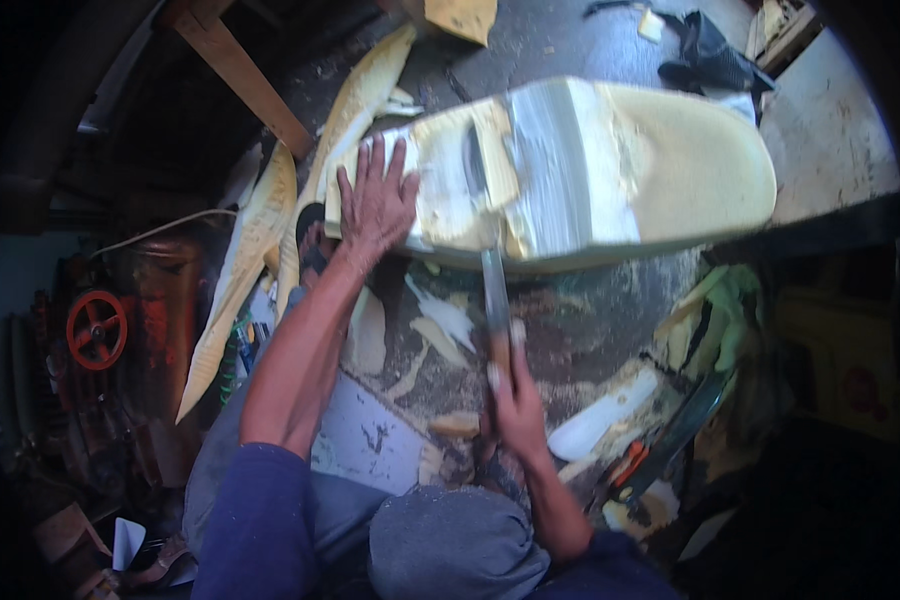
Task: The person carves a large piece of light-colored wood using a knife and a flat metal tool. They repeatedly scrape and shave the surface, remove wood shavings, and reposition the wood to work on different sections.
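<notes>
- The foam block (660, 170) lies across the floor (580, 320), ahead of the person.
- The left hand (375, 200) rests on the block's left end.
- The right hand (515, 400) is nearer the person, its knife (485, 240) reaching up onto the block.
- Foam offcuts (440, 330) lie between block and knees.
- A wheel (97, 330) stands far left.
</notes>
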Available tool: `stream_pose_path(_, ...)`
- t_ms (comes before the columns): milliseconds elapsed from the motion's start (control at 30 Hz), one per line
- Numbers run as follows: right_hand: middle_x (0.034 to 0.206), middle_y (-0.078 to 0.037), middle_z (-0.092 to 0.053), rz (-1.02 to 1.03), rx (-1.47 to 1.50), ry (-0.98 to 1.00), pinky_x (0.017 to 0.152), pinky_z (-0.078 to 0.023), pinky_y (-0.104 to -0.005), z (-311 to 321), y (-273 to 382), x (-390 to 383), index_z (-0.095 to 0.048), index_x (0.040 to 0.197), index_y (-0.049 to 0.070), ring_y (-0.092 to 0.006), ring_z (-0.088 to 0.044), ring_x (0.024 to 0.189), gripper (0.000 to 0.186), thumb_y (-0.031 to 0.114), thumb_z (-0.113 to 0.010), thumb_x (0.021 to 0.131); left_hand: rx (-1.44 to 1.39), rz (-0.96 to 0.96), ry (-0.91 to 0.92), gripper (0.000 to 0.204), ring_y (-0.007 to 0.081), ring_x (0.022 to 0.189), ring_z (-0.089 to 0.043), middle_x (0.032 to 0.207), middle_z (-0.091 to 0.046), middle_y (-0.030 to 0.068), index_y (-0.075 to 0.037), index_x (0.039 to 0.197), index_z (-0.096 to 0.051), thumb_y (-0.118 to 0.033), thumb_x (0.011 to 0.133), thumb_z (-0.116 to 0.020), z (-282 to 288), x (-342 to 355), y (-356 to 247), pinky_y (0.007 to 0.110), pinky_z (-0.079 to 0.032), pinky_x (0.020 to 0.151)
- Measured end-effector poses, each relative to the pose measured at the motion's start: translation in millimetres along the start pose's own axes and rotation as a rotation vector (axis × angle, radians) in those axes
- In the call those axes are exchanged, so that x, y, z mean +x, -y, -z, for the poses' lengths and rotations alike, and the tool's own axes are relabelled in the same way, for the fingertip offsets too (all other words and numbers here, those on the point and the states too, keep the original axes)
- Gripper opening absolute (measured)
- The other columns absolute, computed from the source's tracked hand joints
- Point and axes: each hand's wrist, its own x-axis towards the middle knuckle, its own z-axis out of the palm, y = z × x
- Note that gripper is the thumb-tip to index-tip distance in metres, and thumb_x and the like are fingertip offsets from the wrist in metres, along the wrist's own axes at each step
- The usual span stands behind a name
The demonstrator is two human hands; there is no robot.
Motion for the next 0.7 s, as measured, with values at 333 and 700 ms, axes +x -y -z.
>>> stream_pose_path(333, 0.080, -0.005, -0.063, 0.152, 0.114, 0.045, 0.056, -0.051, -0.0312, -16.1, 4.0, 4.9, -0.022, 0.167, 0.014, -0.0129, -0.057, 0.056, 0.064, 0.020, -0.047, 0.109, -0.192, -0.043, 0.014, 0.065, 0.0403, 0.158, -0.020, 0.171, -0.023, 0.0178, -0.014, 0.165, -0.027, -0.045, 0.109, -0.034, 1.8, 0.1, 15.1, 0.066, -0.010, 0.125)
stream_pose_path(700, 0.065, -0.004, -0.058, 0.130, 0.056, 0.024, 0.055, -0.050, -0.0373, -36.8, -3.6, 11.2, -0.024, 0.166, 0.015, -0.0162, -0.061, 0.055, 0.065, 0.024, -0.051, 0.108, -0.039, 0.025, 0.021, 0.062, 0.0396, 0.159, -0.019, 0.171, -0.024, 0.0153, -0.016, 0.165, -0.028, -0.043, 0.110, -0.034, 1.9, -10.5, 29.5, 0.063, -0.010, 0.126)
